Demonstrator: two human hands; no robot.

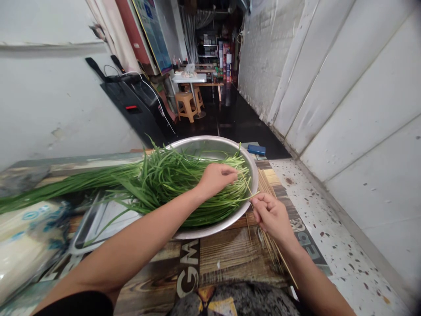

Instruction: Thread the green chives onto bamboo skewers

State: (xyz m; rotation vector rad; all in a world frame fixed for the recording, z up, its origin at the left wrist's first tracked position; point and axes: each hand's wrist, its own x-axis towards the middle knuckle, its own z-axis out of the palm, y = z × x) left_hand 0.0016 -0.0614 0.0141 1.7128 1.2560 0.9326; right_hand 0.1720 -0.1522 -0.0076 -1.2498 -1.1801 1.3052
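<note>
A wide metal bowl (252,169) holds a heap of long green garlic chives (177,184), their pale stem ends toward the right rim. My left hand (217,177) reaches over the heap, thumb and fingers pinched together by the stem ends; what lies between them is too small to make out. Beside the bowl's right rim, my right hand (269,213) pinches a thin bamboo skewer (247,183), which slants up toward my left fingertips. One pale stem end lies across the rim, touching or very near my right fingers. More bamboo skewers (265,182) lie on the table, partly under my right hand.
The bowl stands on a wood-patterned table (223,259). Left are a clear plastic tray (80,245), a filled plastic bag (31,237) and more chives trailing off. A blue box (256,150) sits behind the bowl. Stools (186,105) and a small table (190,78) stand farther back.
</note>
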